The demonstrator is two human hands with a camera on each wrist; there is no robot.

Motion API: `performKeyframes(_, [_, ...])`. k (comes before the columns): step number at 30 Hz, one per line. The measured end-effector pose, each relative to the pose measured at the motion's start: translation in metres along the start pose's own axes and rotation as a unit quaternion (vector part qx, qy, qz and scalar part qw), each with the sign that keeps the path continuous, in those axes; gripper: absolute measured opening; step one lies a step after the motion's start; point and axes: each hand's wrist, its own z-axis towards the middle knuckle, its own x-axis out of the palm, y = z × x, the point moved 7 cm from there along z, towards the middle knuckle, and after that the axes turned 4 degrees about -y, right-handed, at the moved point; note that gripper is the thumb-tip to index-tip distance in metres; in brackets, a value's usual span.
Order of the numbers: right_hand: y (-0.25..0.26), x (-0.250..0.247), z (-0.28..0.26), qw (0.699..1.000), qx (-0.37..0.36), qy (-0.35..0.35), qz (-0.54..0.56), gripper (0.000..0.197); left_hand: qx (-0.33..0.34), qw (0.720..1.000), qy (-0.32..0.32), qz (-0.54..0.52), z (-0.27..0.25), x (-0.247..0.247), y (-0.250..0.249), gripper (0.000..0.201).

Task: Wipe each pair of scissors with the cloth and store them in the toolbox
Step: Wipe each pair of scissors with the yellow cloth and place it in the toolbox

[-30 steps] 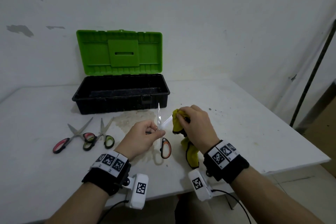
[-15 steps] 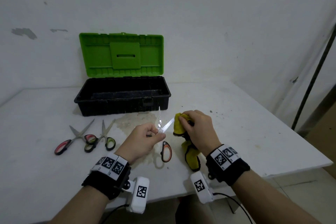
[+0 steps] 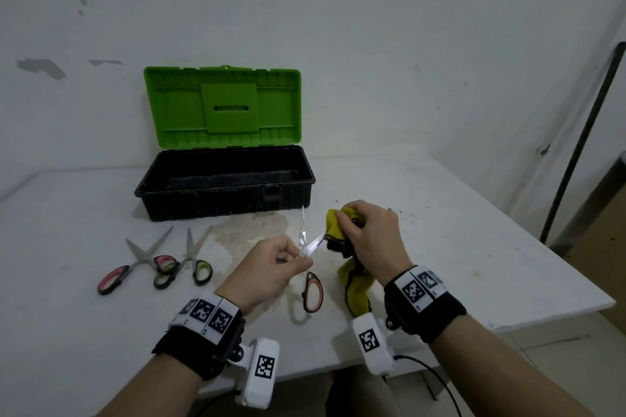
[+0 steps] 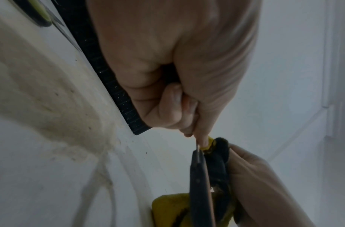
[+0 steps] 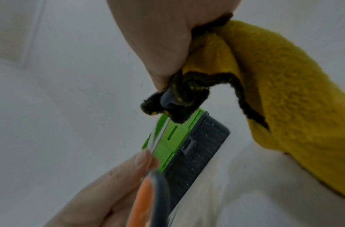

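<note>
Wiping continues: the right hand (image 3: 371, 235) grasps the yellow cloth (image 3: 333, 225), now slid outward along one blade of the orange-handled scissors (image 3: 306, 247), pinched by the left hand (image 3: 271, 266) at 5 o'clock from the empty toolbox (image 3: 223, 196).

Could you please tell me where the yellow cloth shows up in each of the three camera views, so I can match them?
Head: the yellow cloth is right of centre, gripped by the right hand, its tail trailing to the table.
Left wrist: yellow cloth at the bottom edge, right of centre.
Right wrist: yellow cloth fills the upper right.
Shared landmark: the black toolbox, also seen at and.
</note>
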Motion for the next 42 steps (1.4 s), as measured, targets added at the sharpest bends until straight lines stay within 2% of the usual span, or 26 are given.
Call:
performKeyframes(2, [0.0, -0.008, 0.002, 1.0, 0.003, -0.01, 0.024, 0.017, -0.011, 1.0, -0.006, -0.015, 0.001, -0.001, 0.002, 0.025])
performKeyframes(6, [0.026, 0.005, -0.019, 0.994, -0.071, 0.077, 0.044, 0.016, -0.003, 1.0, -0.006, -0.013, 0.006, 0.0, 0.001, 0.022])
performKeyframes(8, [0.029, 0.014, -0.026, 0.99, -0.094, 0.099, 0.031, 0.018, 0.013, 1.0, 0.004, 0.003, 0.006, 0.002, 0.0, 0.02])
performKeyframes(10, [0.024, 0.014, -0.022, 0.992, -0.091, 0.083, 0.012, 0.018, 0.027, 0.999, 0.011, 0.016, 0.004, 0.004, -0.002, 0.021])
performKeyframes(13, [0.008, 0.006, -0.009, 0.998, -0.047, 0.046, -0.007, 0.015, 0.024, 1.0, 0.012, 0.017, 0.001, 0.003, 0.001, 0.024])
performKeyframes(15, [0.0, -0.001, -0.004, 1.0, -0.01, 0.026, 0.01, 0.012, 0.006, 1.0, 0.007, 0.01, 0.001, 0.002, 0.005, 0.026])
performKeyframes(17, [0.003, -0.003, -0.007, 0.998, -0.004, 0.044, 0.051, 0.011, -0.01, 1.0, 0.0, 0.003, 0.001, 0.003, 0.008, 0.026])
performKeyframes(20, [0.017, 0.009, -0.02, 0.993, -0.039, 0.093, 0.061, 0.008, -0.022, 0.999, -0.002, -0.028, 0.002, 0.006, 0.008, 0.022])
performKeyframes(26, [0.013, 0.016, -0.026, 0.993, -0.107, 0.039, -0.005, 0.008, -0.022, 1.0, -0.01, -0.011, 0.002, 0.006, 0.007, 0.025])
performKeyframes(31, [0.017, 0.021, -0.038, 0.992, -0.107, 0.064, -0.03, 0.036, -0.015, 1.0, -0.016, -0.019, 0.002, 0.005, 0.005, 0.021])
performKeyframes(36, [0.016, 0.023, -0.041, 0.992, -0.107, 0.065, -0.027, 0.025, -0.01, 1.0, -0.019, -0.008, 0.002, 0.004, 0.004, 0.026])
performKeyframes(39, [0.026, 0.02, -0.044, 0.984, -0.166, 0.059, -0.016, 0.02, -0.008, 1.0, -0.021, -0.008, 0.003, 0.003, 0.002, 0.025])
performKeyframes(42, [0.032, 0.027, -0.051, 0.974, -0.206, 0.089, -0.043, 0.015, -0.001, 1.0, -0.018, -0.001, 0.002, 0.002, 0.0, 0.024])
